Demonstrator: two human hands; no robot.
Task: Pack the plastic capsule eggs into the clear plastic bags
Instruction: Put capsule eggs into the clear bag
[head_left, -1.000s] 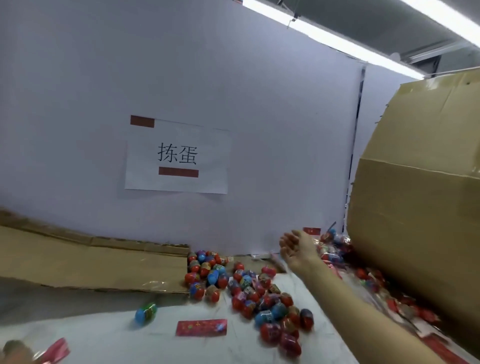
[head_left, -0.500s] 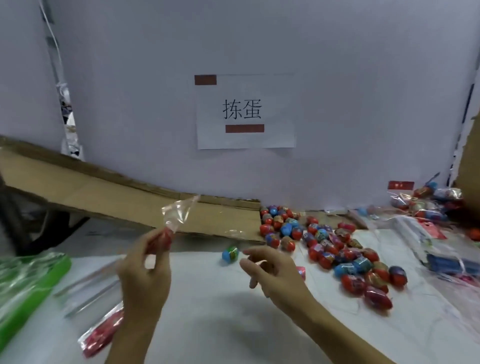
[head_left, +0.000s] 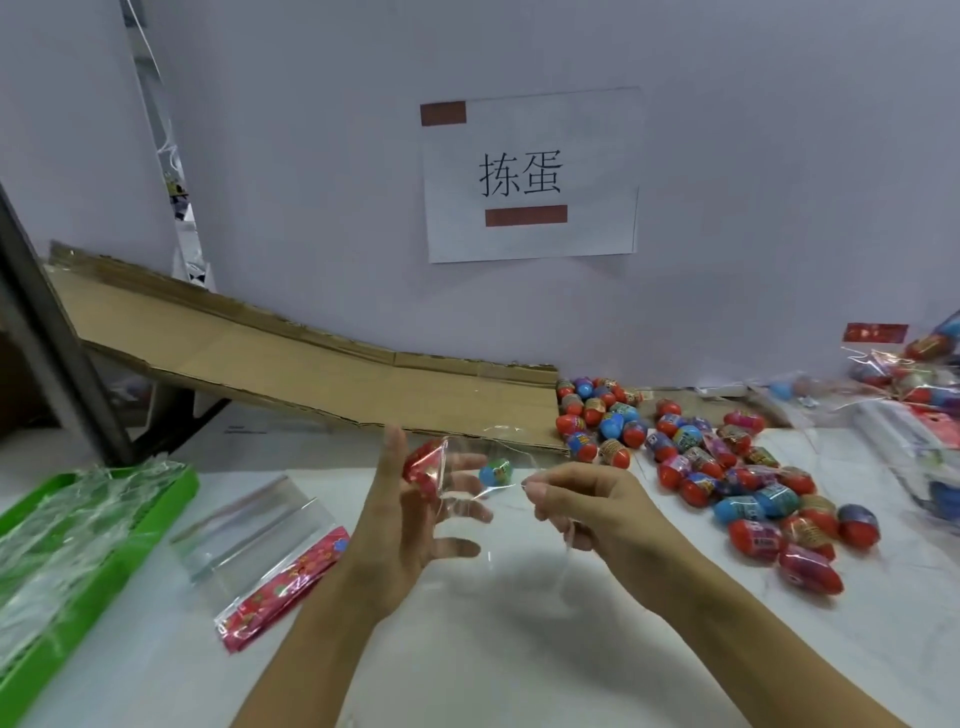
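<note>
Capsule eggs (head_left: 722, 467) lie heaped far right on the tabletop (head_left: 493, 649) while both hands, left hand (head_left: 415, 525) and right hand (head_left: 587, 512), pinch one clear plastic bag (head_left: 457, 483), apparently spreading its mouth for filling.

Single head view, forward and down, close over table (head_left: 519, 649)

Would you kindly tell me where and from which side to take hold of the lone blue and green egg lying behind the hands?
Pinch the lone egg across its narrow middle, coming from above. It lies on its side on the white table, apart from the egg pile, so both flanks look free.
</note>
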